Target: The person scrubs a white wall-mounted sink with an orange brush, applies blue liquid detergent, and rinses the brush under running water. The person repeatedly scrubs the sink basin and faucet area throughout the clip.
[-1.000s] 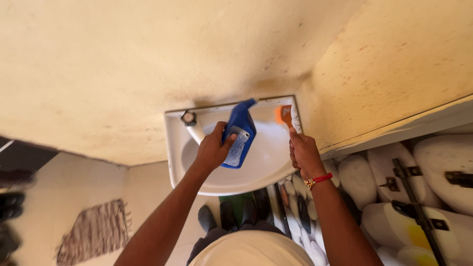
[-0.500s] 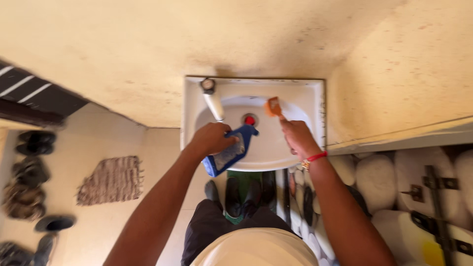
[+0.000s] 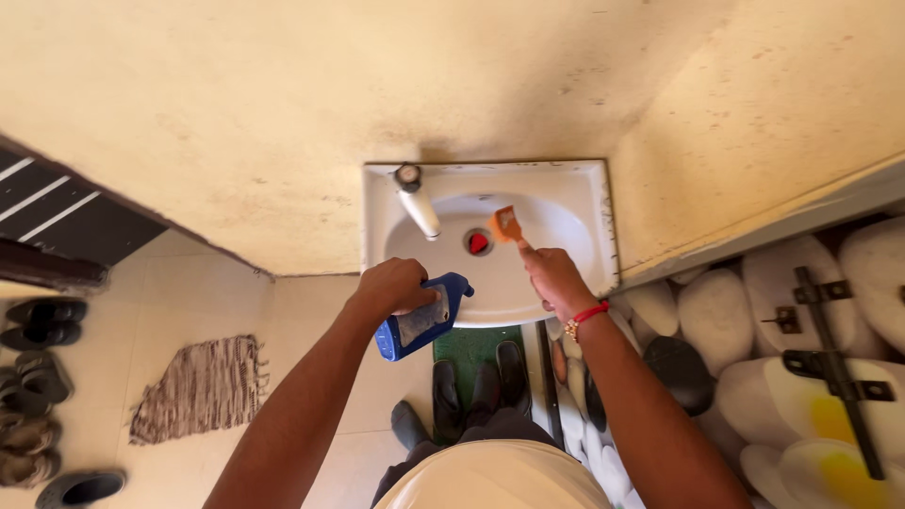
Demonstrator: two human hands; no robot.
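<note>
I look straight down at a white wall-mounted sink (image 3: 584, 203) with a tap (image 3: 416, 200) at its left and a red drain cover (image 3: 478, 243) in the bowl. My left hand (image 3: 393, 286) grips a blue bottle (image 3: 424, 318), lying nearly flat over the sink's front rim. My right hand (image 3: 553, 275) holds an orange brush (image 3: 506, 226) whose head sits inside the bowl just right of the drain.
A small woven mat (image 3: 201, 388) lies on the tiled floor at left, with several shoes (image 3: 38, 377) along the left edge. White sacks (image 3: 792, 311) are piled at right. A dark doorway (image 3: 66, 221) is at far left. A green mat (image 3: 476, 347) is under my feet.
The blue bottle has come down from over the bowl to the sink's front rim and now lies flatter. The brush has stayed in the bowl near the drain. My view has shifted.
</note>
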